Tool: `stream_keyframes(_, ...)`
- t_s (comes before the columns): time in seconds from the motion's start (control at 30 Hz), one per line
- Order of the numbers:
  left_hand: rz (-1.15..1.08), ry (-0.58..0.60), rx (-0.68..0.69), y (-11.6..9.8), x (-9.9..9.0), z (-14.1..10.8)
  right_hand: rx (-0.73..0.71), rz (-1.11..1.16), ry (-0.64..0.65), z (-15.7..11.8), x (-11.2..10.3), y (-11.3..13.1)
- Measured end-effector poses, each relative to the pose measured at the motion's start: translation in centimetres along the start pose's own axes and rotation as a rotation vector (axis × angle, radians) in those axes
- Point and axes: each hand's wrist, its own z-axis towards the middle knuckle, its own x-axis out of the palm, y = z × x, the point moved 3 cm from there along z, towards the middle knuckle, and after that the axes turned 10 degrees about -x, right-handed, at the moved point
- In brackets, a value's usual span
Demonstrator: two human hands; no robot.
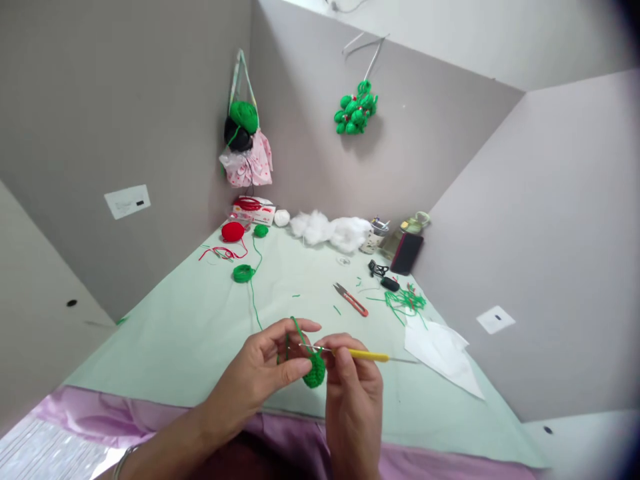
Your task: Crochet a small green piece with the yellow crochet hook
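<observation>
My left hand (277, 357) pinches a small rounded green crochet piece (315, 371) between thumb and fingers. Green yarn runs over its raised index finger and trails back across the table. In my right hand (356, 387) is a crochet hook (367, 355) with a yellow handle, held pen-like. The hook's metal tip points left, at the top edge of the crochet piece, close to the yarn. Whether a loop sits on the hook is too small to tell.
On the pale green table (190, 340) lie red-handled thread snips (351, 299), green yarn scraps (404, 301), white paper (443, 353), a green yarn coil (243, 273) and a red yarn ball (233, 231). White stuffing (330, 230), a pen cup (374, 237) and a phone (407, 253) stand behind.
</observation>
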Motion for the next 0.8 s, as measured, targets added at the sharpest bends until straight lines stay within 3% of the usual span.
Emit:
stream_keyframes(0.13,0.038,0.046,0.022,0.5,0.2,0.3,0.014,-0.016,-0.039,0.0,-0.4,-0.4)
stream_keyframes(0.3,0.156,-0.004,0.115,0.6,0.3,0.7,-0.018,-0.074,-0.055,0.0,-0.4,-0.7)
stream_keyframes(0.63,0.101,-0.039,0.094,1.9,1.6,1.0,-0.224,-0.266,-0.155,-1.4,-1.4,-1.8)
stream_keyframes(0.8,-0.025,0.05,0.062,1.4,1.4,1.1,-0.098,-0.175,-0.116,-0.4,-1.5,-1.4)
